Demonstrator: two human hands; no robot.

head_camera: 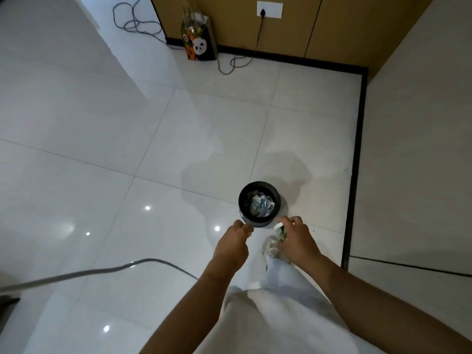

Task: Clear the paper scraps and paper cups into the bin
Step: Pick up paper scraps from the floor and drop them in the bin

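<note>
Both bare forearms are reaching forward and down, the left hand (233, 241) curling its fingers into a loose fist while the right hand (297, 240) is pinching something small between thumb and fingertips.

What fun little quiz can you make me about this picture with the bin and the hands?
1. True or false: the black bin already has paper scraps in it.
2. Which hand holds a paper cup: A the left hand, B the right hand?
3. What animal is on the gift bag by the wall?

Key: 1 true; 2 B; 3 panda.
</note>
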